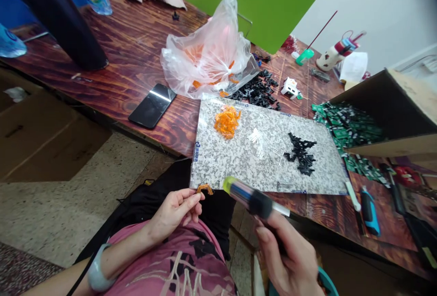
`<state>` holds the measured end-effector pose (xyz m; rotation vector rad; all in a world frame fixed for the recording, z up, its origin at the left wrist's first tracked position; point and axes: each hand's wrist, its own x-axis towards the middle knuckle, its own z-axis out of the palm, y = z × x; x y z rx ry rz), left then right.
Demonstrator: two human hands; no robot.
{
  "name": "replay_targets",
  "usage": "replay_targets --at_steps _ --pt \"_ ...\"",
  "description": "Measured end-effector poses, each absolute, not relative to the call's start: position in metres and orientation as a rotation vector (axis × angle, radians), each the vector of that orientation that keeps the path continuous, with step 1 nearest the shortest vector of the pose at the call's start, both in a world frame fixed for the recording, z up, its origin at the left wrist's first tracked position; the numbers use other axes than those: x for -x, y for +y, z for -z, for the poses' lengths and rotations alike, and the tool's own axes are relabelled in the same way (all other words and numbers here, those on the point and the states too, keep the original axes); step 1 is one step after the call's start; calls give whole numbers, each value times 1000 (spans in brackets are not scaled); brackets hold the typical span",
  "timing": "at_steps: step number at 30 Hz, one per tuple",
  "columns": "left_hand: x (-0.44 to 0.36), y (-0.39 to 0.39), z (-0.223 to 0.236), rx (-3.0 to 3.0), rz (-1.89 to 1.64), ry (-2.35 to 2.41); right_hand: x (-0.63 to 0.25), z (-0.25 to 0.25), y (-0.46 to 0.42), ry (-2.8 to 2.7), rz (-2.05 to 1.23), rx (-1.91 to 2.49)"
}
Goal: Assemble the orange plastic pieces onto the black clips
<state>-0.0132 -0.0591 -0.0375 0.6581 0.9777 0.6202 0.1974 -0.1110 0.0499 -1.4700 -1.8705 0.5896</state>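
My left hand (179,211) pinches a small curved piece of translucent orange plastic (205,189) between thumb and fingertips, just off the near-left corner of the granite-patterned board (215,164). In my right hand (290,250) is a pen-like tool (244,196) with a yellow-green end and a black collar, blurred, its end pointing left towards the orange piece but apart from it. On the board lie a pile of orange plastic pieces (227,122), a few clear slender pieces (261,143) in the middle, and a heap of black plastic parts (302,154) on the right.
Behind the board are a plastic bag (211,59) with orange pieces and more black parts (261,89). A phone (152,105) lies left. To the right, green circuit boards (355,125) spill from a cardboard box (406,104); a blue-handled tool (370,211) lies nearer.
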Motion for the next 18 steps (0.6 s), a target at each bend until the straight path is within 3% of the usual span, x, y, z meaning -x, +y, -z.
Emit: replay_targets --at_steps 7,13,18 --pt "12 -59 37 -653 -621 968 -189 -18 -108 -1972 -691 1502" --pt "12 -58 33 -662 -633 973 -192 -44 -110 -1954 -635 1357" --pt "12 -56 34 -677 -619 961 -183 -24 -104 -1997 -809 1436"
